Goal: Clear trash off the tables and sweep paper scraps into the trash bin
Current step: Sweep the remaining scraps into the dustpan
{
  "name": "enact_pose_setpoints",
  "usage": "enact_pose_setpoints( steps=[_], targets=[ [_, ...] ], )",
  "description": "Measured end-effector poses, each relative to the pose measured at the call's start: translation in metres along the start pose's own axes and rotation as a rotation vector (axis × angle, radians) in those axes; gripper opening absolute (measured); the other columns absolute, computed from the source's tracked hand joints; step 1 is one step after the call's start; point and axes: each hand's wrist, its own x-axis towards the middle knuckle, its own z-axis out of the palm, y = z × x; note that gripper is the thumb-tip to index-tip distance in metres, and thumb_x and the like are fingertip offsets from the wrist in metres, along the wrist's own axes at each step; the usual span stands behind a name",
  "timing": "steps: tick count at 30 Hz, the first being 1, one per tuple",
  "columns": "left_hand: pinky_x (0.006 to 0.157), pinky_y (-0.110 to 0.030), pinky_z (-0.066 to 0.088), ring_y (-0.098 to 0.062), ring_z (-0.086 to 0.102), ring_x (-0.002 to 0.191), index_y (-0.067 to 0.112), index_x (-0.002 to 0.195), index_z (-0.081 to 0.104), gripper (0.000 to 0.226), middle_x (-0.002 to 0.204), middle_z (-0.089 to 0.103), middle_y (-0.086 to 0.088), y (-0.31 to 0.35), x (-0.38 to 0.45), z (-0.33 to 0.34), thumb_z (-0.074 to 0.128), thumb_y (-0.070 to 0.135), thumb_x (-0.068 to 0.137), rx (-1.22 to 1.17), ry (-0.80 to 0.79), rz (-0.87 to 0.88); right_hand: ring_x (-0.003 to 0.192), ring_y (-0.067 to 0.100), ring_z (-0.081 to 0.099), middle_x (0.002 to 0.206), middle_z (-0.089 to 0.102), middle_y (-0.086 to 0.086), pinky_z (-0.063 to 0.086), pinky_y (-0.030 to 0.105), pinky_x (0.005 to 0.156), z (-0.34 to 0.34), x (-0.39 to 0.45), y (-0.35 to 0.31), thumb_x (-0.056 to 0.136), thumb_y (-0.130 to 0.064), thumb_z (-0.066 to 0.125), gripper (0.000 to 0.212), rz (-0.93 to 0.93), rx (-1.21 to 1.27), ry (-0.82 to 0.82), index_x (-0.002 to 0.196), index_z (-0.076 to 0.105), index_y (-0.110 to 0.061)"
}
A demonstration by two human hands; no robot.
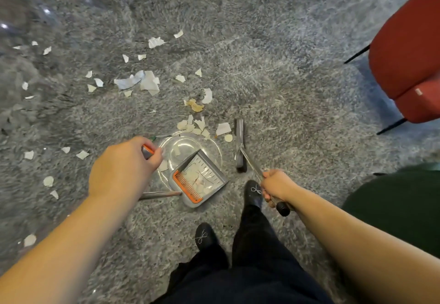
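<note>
Torn white paper scraps [148, 82] lie scattered over the grey shaggy carpet, with a tight cluster [195, 126] just beyond the dustpan. The grey dustpan [198, 179] with an orange comb edge sits tilted on the carpet and holds several scraps. My left hand [123, 165] grips the orange-and-grey top of its long handle. My right hand [277, 188] grips the metal broom handle near its black end cap. The grey broom head [240, 145] rests on the carpet to the right of the pan.
A clear round plastic disc [188, 145] lies under the dustpan's far edge. A red chair [407, 51] with black legs stands at the right. Something dark green [400, 206] sits at lower right. My black shoes [253, 193] stand just behind the pan.
</note>
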Motion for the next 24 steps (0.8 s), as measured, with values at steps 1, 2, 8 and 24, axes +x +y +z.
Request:
enact_pose_setpoints(
  steps=[1,2,8,24],
  targets=[
    [0.059,-0.031,0.040,-0.025,0.054,0.068,0.032,0.081,0.063,0.020,0.073,0.067,0.005,0.001,0.002,-0.001,0.063,0.051,0.087,0.003,0.013,-0.019,0.039,0.017,0.046,0.050,0.051,0.007,0.042,0.024,0.040,-0.001,0.006,-0.010,0.091,0.003,0.040,0.022,-0.022,-0.006,-0.008,0.075,0.046,-0.011],
    [0.058,-0.030,0.039,-0.025,0.052,0.067,0.032,0.081,0.063,0.020,0.073,0.067,0.004,0.001,0.005,-0.002,0.063,0.051,0.087,0.010,0.027,-0.036,0.044,0.017,0.049,0.057,0.052,0.007,0.045,0.026,0.044,-0.002,0.012,-0.021,0.090,0.001,0.044,0.022,-0.054,-0.036,-0.016,0.073,0.046,-0.013],
    [0.057,-0.032,0.044,-0.029,0.061,0.071,0.033,0.084,0.063,0.018,0.074,0.070,0.002,0.005,0.021,-0.012,0.062,0.050,0.086,-0.022,0.086,-0.173,0.054,0.019,0.051,0.067,0.052,0.007,0.047,0.028,0.051,-0.019,0.043,-0.089,0.090,-0.002,0.046,0.025,-0.154,-0.198,-0.078,0.070,0.045,-0.017],
    [0.069,-0.035,0.045,-0.035,0.063,0.088,0.028,0.094,0.069,0.021,0.090,0.071,-0.010,-0.011,0.028,-0.023,0.063,0.047,0.088,-0.107,0.200,-0.597,0.036,0.020,0.042,0.036,0.045,0.006,0.036,0.024,0.039,-0.024,0.076,-0.219,0.091,0.006,0.036,0.018,-0.216,-0.566,-0.265,0.080,0.046,-0.004]
  ],
)
